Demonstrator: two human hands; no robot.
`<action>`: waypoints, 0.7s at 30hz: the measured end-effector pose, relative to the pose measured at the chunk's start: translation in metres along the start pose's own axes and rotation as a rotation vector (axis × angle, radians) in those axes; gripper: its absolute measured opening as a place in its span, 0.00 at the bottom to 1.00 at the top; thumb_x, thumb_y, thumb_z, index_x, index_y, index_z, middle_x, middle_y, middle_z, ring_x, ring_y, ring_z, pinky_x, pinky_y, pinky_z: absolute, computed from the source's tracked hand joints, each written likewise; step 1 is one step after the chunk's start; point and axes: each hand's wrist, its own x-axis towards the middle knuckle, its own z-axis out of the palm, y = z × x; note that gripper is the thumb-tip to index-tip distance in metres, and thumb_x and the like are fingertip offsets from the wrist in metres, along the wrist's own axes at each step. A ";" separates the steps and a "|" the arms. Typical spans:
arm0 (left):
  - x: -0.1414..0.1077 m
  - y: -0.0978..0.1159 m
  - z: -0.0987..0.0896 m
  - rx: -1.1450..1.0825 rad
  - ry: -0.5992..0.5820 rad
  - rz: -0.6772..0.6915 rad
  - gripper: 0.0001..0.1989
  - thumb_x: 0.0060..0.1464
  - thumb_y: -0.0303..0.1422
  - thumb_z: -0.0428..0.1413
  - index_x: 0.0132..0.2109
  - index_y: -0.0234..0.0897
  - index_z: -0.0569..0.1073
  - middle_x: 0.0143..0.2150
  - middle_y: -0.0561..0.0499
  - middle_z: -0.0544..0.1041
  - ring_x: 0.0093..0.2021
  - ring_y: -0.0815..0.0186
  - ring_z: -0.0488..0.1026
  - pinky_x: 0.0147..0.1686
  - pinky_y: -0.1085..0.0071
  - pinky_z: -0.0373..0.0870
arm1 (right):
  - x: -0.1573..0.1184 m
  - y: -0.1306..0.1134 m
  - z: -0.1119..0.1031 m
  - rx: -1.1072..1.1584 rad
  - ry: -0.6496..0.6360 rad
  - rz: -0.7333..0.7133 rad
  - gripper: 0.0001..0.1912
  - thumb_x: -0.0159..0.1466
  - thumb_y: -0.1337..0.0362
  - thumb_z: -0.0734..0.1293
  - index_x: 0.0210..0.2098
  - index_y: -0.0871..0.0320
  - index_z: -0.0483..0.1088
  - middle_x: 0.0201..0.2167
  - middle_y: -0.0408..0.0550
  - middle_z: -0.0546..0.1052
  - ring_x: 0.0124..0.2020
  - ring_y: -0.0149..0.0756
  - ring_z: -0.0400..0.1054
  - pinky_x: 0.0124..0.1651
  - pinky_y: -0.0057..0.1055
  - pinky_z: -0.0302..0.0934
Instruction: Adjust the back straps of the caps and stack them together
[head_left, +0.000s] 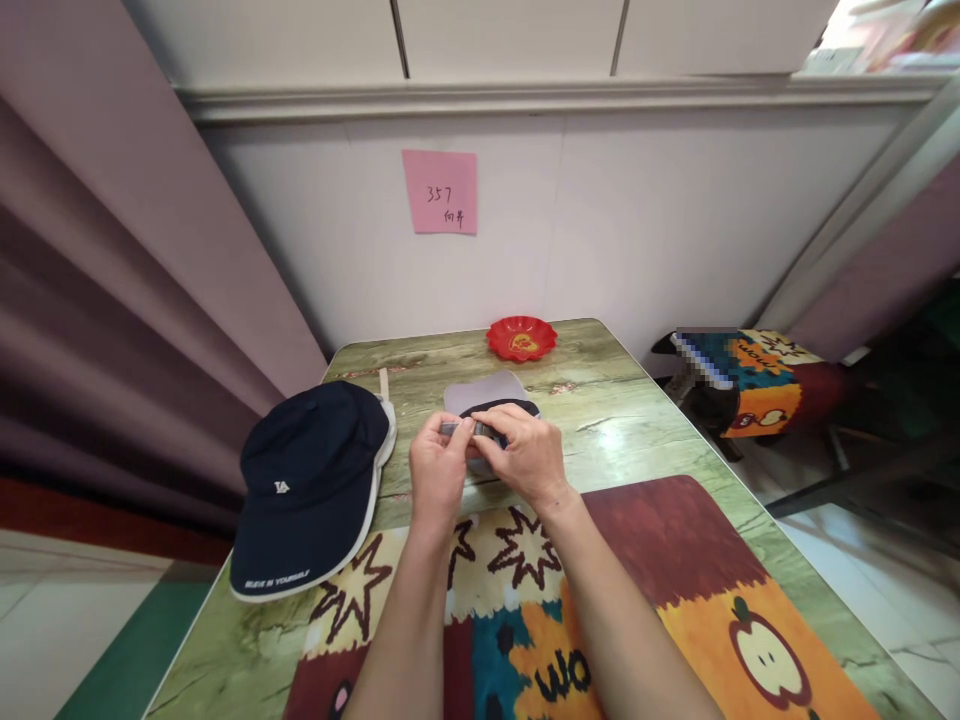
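Observation:
My left hand [439, 460] and my right hand [529, 450] meet over the middle of the table. Between the fingertips of both is a short dark grey strap [448, 429], pinched from either side. It appears to belong to a light grey cap [487, 388], whose pale rounded part points away from me; a dark edge shows by my right knuckles. My fingers hide most of this cap and the strap's fastening. To the left rests a navy cap [315, 450] with a white-edged brim and small white lettering.
A red scalloped dish [522, 340] stands at the far edge of the green marbled table [622, 440]. A colourful patterned mat [675, 540] lies under my forearms. A pink note [441, 192] is stuck on the wall. At the right is a stool [772, 385] with a similar cover.

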 end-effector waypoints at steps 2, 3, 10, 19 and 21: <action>-0.001 -0.001 0.002 -0.023 0.024 -0.002 0.15 0.42 0.37 0.65 0.29 0.36 0.66 0.22 0.59 0.67 0.21 0.74 0.65 0.23 0.77 0.69 | 0.000 -0.001 0.001 -0.005 0.009 0.004 0.12 0.64 0.61 0.67 0.46 0.48 0.77 0.45 0.41 0.81 0.41 0.33 0.75 0.41 0.27 0.65; -0.001 -0.002 0.003 -0.029 0.039 -0.001 0.15 0.43 0.37 0.65 0.29 0.36 0.66 0.22 0.59 0.67 0.21 0.74 0.65 0.23 0.77 0.68 | 0.000 -0.001 0.002 -0.006 0.014 0.006 0.12 0.64 0.61 0.67 0.46 0.48 0.77 0.45 0.41 0.81 0.41 0.33 0.75 0.41 0.27 0.65; -0.003 -0.014 0.006 0.017 0.096 0.072 0.13 0.49 0.39 0.62 0.32 0.37 0.66 0.23 0.58 0.70 0.21 0.72 0.68 0.23 0.77 0.66 | -0.001 -0.001 0.004 0.009 0.059 0.021 0.12 0.64 0.62 0.67 0.46 0.48 0.77 0.46 0.40 0.81 0.42 0.32 0.75 0.41 0.26 0.64; -0.005 -0.001 -0.002 0.211 0.019 0.115 0.11 0.50 0.38 0.62 0.31 0.40 0.68 0.22 0.58 0.70 0.21 0.71 0.67 0.22 0.78 0.64 | 0.000 -0.002 0.000 0.025 0.031 0.062 0.11 0.63 0.61 0.69 0.45 0.46 0.78 0.45 0.40 0.81 0.41 0.34 0.75 0.41 0.28 0.65; -0.004 0.000 -0.004 0.202 -0.009 0.075 0.11 0.50 0.40 0.62 0.32 0.40 0.69 0.20 0.58 0.69 0.19 0.71 0.66 0.18 0.77 0.63 | 0.001 -0.002 -0.001 0.023 0.016 0.074 0.11 0.63 0.61 0.69 0.45 0.46 0.78 0.45 0.41 0.81 0.41 0.34 0.75 0.41 0.28 0.64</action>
